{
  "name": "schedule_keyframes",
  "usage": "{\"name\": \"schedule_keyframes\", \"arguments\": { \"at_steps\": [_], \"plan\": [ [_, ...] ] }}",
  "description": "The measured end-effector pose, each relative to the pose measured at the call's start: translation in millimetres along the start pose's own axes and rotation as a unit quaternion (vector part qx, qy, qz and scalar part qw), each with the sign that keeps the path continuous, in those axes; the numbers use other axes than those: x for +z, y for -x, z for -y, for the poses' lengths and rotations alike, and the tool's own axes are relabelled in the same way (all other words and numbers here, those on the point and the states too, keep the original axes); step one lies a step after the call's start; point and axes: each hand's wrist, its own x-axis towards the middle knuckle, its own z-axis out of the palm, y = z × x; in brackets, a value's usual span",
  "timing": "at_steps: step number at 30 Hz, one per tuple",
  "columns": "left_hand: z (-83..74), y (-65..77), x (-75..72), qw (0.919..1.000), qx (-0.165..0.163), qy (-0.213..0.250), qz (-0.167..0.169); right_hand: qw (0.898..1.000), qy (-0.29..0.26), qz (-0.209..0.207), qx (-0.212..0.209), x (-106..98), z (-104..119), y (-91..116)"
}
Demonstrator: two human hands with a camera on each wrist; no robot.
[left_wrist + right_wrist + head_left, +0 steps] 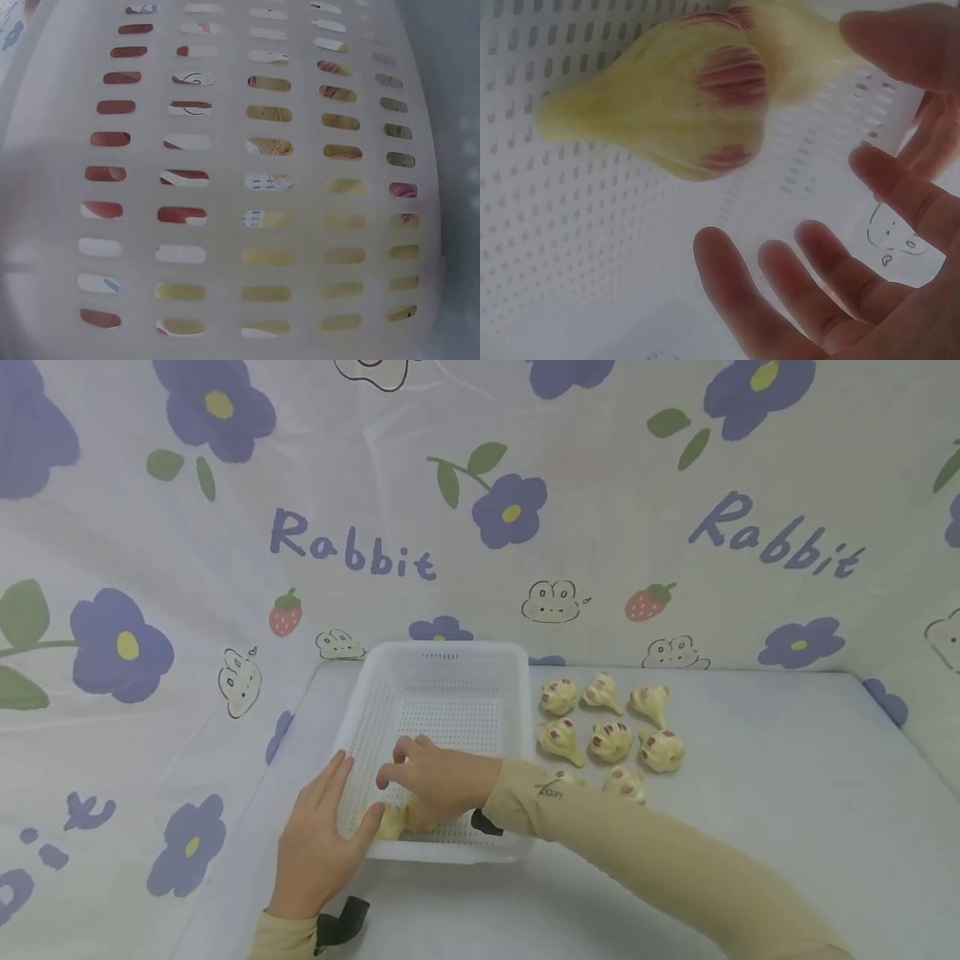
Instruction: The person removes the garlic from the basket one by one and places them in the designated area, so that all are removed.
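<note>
A white plastic basket (521,693) with slotted walls stands at the table's left. Two garlic bulbs lie in its front left part: the nearer one (652,112) has purple-red streaks, and the farther one (795,52) is partly behind it. A thumb overlaps the farther bulb's stem in the right wrist view. My right hand (446,785) reaches into the basket, fingers spread and loosely bent beside the bulbs. My left hand (315,839) rests at the basket's front left corner, fingers along the left side, thumb over the rim. The slotted basket wall (217,161) fills most of the left wrist view.
Several garlic bulbs (611,741) stand in rows on the white table (780,793), right of the basket. My right sleeve (637,835) crosses in front of them and partly covers the nearest row. A flower-printed cloth (592,527) rises behind the table.
</note>
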Motion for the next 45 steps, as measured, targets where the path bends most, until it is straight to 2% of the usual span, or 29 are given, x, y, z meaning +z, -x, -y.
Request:
{"name": "schedule_keyframes", "arguments": {
  "at_steps": [8,19,34,45],
  "plan": [
    [-0.6,0.7,-1.0,0.9999,-0.007,0.002,0.007,0.999,0.022,0.005,-0.023,9.3,-2.0,-6.4],
    [-0.5,-0.6,-1.7,1.0000,-0.005,-0.002,0.004,0.999,0.017,0.021,-0.021,14.9,-0.2,-13.9],
    [-1.5,-1.0,-1.2,0.9999,-0.009,0.002,0.010,0.997,0.024,0.063,0.033,27.8,-7.2,-21.8],
    [-0.7,-2.4,-2.3,0.9999,-0.010,-0.003,0.014,0.997,-0.002,0.073,0.027,30.2,-10.8,-26.1]
  ]
}}
